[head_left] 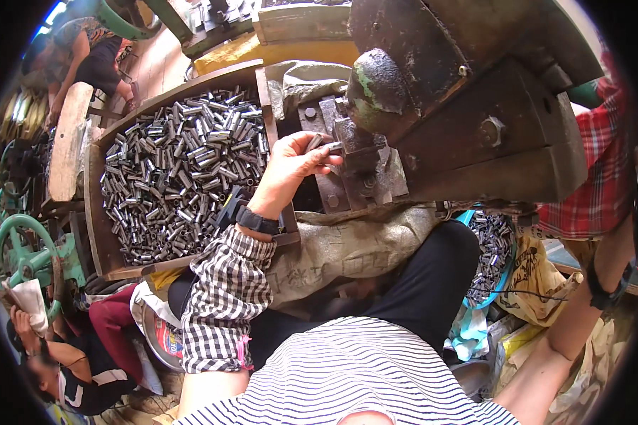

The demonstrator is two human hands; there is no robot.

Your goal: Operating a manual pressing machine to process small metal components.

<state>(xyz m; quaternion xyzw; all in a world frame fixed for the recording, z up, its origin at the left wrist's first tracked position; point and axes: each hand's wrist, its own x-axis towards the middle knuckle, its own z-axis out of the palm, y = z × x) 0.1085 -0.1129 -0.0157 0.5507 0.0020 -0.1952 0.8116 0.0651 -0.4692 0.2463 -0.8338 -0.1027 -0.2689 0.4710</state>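
My left hand (298,167) is at the dark steel press, its fingers closed around small metal tubes (315,143). One tube (332,146) points from the fingertips toward the block of the press tooling (358,134); whether it touches cannot be made out. A black band and a checked sleeve cover that wrist and forearm. Just left of the hand stands a wooden tray (265,99) heaped with short metal tubes (191,163). My right arm reaches up along the right rim, where the right hand (619,241) is only partly in view beside red plaid cloth (595,170); its fingers are hidden.
Bolted plates (329,191) and the heavy press body (489,142) fill the front. Sacking (354,248) hangs over my knees. A blue basin (505,283) of metal pieces stands right. A green handwheel (23,265) is at left, with one person near it and another farther back.
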